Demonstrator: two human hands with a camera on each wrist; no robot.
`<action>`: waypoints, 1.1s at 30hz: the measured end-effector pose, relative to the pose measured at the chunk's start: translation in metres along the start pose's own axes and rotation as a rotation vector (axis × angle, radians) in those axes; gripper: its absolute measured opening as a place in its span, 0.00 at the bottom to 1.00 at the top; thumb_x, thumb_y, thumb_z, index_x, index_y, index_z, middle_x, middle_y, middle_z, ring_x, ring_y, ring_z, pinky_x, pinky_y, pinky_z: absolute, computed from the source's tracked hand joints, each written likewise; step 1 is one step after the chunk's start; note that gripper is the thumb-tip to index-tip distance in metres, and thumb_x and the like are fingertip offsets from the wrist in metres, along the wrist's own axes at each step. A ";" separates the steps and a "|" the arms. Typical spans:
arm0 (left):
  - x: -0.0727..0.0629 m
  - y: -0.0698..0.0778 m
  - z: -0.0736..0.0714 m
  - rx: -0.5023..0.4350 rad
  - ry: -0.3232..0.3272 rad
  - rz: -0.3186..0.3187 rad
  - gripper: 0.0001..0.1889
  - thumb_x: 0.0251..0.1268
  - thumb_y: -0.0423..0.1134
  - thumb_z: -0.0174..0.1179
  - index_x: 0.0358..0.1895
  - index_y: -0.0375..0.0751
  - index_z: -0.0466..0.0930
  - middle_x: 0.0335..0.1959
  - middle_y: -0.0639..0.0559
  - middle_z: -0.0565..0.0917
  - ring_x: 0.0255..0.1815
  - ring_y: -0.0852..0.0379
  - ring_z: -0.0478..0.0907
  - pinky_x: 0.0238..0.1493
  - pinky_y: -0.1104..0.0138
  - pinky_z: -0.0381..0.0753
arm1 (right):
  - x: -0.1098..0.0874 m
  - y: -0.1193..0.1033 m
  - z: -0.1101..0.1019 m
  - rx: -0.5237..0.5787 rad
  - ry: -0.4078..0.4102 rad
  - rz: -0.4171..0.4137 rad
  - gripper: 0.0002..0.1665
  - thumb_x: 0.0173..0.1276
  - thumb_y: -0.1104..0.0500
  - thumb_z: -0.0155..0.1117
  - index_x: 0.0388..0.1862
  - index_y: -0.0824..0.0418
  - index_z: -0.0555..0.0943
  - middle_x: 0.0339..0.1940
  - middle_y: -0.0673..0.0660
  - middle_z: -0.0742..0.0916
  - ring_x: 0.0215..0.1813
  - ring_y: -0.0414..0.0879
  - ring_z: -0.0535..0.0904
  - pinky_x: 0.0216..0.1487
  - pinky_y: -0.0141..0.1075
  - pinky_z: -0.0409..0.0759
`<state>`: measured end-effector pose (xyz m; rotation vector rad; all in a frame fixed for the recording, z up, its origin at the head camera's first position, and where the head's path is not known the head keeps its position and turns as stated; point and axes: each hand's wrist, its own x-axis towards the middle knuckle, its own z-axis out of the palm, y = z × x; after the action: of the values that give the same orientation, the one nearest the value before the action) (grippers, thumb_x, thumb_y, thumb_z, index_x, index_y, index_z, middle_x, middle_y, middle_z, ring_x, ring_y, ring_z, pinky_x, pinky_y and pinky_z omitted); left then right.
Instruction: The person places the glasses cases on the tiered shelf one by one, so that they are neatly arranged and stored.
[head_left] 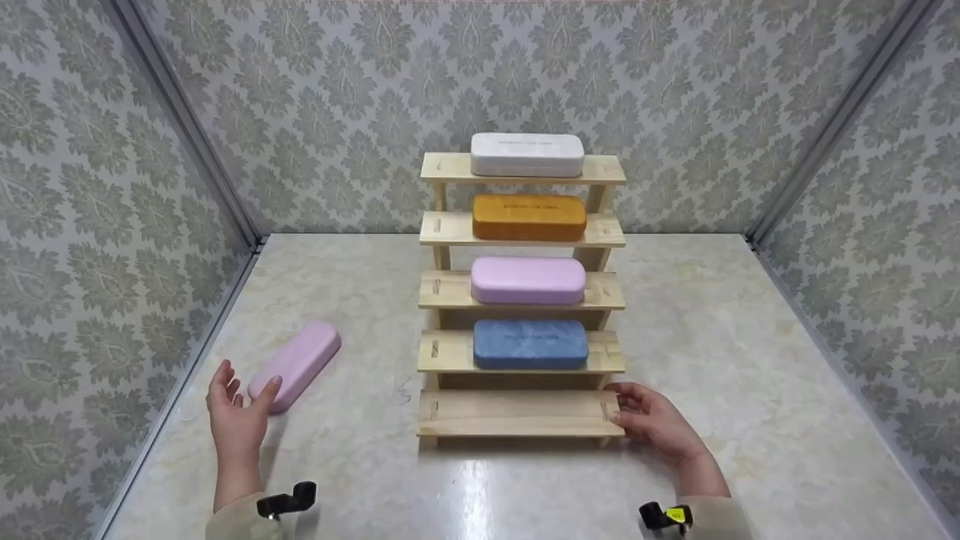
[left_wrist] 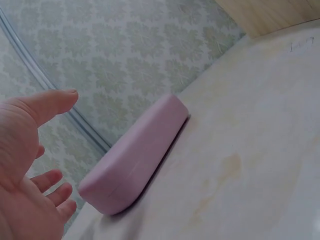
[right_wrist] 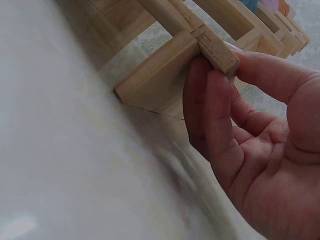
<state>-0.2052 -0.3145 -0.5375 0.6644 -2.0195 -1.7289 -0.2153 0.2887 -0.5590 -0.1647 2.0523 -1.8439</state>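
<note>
A pink glasses case (head_left: 300,363) lies slantwise on the table at the left. My left hand (head_left: 238,409) is just over its near end, thumb and fingers spread; in the left wrist view a gap shows between hand and case. My right hand (head_left: 660,424) pinches the right end of the lowest shelf of a stepped wooden rack (head_left: 517,412), thumb above and fingers below, as the right wrist view shows. One case sits on each higher shelf: blue (head_left: 530,345), pink (head_left: 528,280), orange (head_left: 529,217) and white (head_left: 527,154) at the top. The lowest shelf is bare.
The marbled table (head_left: 360,465) carries the rack in its middle. Patterned wall panels (head_left: 345,112) stand behind and on both sides, joined by grey metal corner strips (head_left: 187,127).
</note>
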 end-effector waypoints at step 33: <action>0.003 -0.027 0.004 0.205 -0.135 -0.057 0.50 0.64 0.31 0.66 0.84 0.39 0.44 0.82 0.31 0.55 0.79 0.34 0.59 0.79 0.44 0.64 | -0.002 -0.002 0.000 0.017 -0.021 -0.028 0.39 0.74 0.63 0.64 0.75 0.78 0.58 0.57 0.52 0.83 0.50 0.40 0.85 0.44 0.33 0.87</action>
<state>-0.2078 -0.3165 -0.5649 0.6913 -2.3151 -1.6519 -0.2137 0.2896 -0.5569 -0.2082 2.0299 -1.8673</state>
